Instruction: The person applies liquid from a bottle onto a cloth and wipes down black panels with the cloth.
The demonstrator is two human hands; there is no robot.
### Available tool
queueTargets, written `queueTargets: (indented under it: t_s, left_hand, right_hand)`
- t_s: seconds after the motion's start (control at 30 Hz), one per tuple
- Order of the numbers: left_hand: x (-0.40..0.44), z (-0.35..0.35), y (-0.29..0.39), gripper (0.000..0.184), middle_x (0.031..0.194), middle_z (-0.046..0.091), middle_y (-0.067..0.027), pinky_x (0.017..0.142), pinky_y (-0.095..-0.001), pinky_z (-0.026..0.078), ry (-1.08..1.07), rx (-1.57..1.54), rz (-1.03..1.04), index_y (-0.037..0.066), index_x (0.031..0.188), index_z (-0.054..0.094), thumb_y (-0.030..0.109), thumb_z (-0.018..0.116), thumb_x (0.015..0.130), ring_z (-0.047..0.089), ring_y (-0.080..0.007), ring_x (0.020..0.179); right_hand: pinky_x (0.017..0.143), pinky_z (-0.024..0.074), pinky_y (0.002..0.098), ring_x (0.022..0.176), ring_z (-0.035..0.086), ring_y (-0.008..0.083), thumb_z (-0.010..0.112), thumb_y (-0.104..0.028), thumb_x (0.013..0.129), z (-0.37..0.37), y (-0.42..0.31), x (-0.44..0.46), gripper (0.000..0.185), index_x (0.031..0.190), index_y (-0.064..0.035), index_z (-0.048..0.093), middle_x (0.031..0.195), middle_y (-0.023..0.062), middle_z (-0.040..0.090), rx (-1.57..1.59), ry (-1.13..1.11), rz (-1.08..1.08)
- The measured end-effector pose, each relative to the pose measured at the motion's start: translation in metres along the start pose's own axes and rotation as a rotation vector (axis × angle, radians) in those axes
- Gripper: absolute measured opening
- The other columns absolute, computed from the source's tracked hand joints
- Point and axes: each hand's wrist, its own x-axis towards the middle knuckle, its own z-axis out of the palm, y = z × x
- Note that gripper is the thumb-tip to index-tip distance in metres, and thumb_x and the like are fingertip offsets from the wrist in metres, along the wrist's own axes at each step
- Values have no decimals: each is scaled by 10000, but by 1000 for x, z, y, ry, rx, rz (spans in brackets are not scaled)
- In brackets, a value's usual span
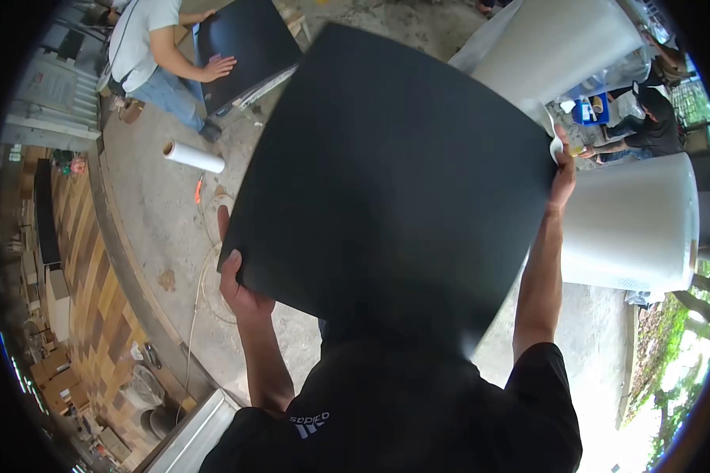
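A large flat black panel (394, 173) with a smooth matte face is held up in front of my body, tilted, and fills the middle of the view. My left hand (246, 293) grips its lower left corner, thumb on the near side. On the opposite edge, at the upper right, my right hand (562, 177) is closed around the panel's side. A small white piece, spoon-like in shape (556, 147), shows by the right fingers; whether they hold it too I cannot make out. The panel hides the floor behind it.
At the upper left a person (146, 51) handles another dark panel (248, 47). A white film roll (193, 156) and a pale hose (196, 307) lie on the concrete floor. Large wrap rolls (631, 221) stand right, near another person (651, 122) and a blue crate (590, 112).
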Motion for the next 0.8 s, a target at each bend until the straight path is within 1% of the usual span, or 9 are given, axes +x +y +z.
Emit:
queueTargets:
  t_s: [0.07, 0.13, 0.23, 0.27, 0.43, 0.57, 0.7, 0.77, 0.8]
  left_hand:
    - [-9, -16, -3, 701, 1506, 504, -217, 1182, -470, 390, 0, -32, 41, 35, 1601, 293, 261, 502, 971, 511, -345, 1383]
    - [-10, -41, -1, 599, 1459, 556, -191, 1138, -446, 436, -227, -203, 3, -15, 1509, 430, 328, 485, 1021, 551, -325, 1338]
    - [-10, -27, 2, 571, 1427, 584, -175, 1107, -441, 468, -190, -172, 88, -33, 1444, 488, 370, 487, 1040, 586, -322, 1297]
    - [-12, -26, 1, 571, 1427, 584, -175, 1107, -441, 468, -199, -175, 98, -33, 1444, 488, 370, 487, 1040, 586, -322, 1297]
    - [-21, -46, -14, 584, 1424, 588, -170, 1100, -439, 471, 18, -59, 18, -15, 1448, 493, 401, 528, 1040, 589, -309, 1294]
    - [-30, -67, -24, 596, 1423, 588, -173, 1103, -438, 468, 34, -55, -77, -8, 1462, 485, 412, 539, 1042, 586, -306, 1299]
    - [-24, -67, -23, 602, 1431, 586, -170, 1115, -438, 462, 38, -14, -17, -6, 1471, 479, 418, 535, 1048, 592, -304, 1290]
    - [-17, -60, -17, 601, 1437, 583, -169, 1121, -440, 459, 37, 26, 26, -5, 1474, 476, 419, 527, 1052, 592, -305, 1289]
    - [-11, -48, -11, 604, 1446, 575, -169, 1136, -448, 444, -26, -36, 72, 1, 1475, 479, 431, 521, 1052, 577, -309, 1307]
  right_hand:
    - [1029, 459, 302, 1115, 613, 201, 369, -131, 946, 8, -10, 17, 504, 1405, -9, 538, 1220, 129, 654, -97, 31, -89]
    - [997, 453, 287, 1088, 602, 195, 369, -162, 928, 24, -19, 20, 514, 1373, -4, 570, 1202, 119, 652, -140, 34, -135]
    - [1009, 445, 290, 1097, 598, 204, 380, -198, 924, 46, -21, 18, 520, 1367, -9, 575, 1197, 122, 651, -30, 62, -161]
    - [1009, 445, 290, 1097, 598, 204, 380, -198, 924, 49, -21, 19, 520, 1367, -9, 575, 1197, 122, 651, -26, 55, -171]
    - [1018, 456, 300, 1096, 607, 217, 386, -189, 913, 47, -5, 22, 504, 1346, -28, 586, 1206, 134, 652, -14, 57, -87]
    - [950, 491, 298, 1024, 627, 201, 411, -209, 931, 49, 4, 30, 443, 1264, -17, 632, 1116, 121, 670, 40, 58, -26]
    - [907, 494, 297, 957, 631, 196, 413, -229, 953, 45, 9, 48, 423, 1241, -15, 637, 1044, 94, 678, 98, 63, -53]
    - [963, 467, 277, 1026, 624, 195, 420, -229, 967, 41, 11, 51, 447, 1271, 20, 633, 1120, 102, 690, 172, 108, -138]
    - [912, 492, 293, 959, 635, 196, 405, -244, 978, 41, 7, 53, 403, 1218, -23, 641, 1054, 90, 686, 221, 113, -135]
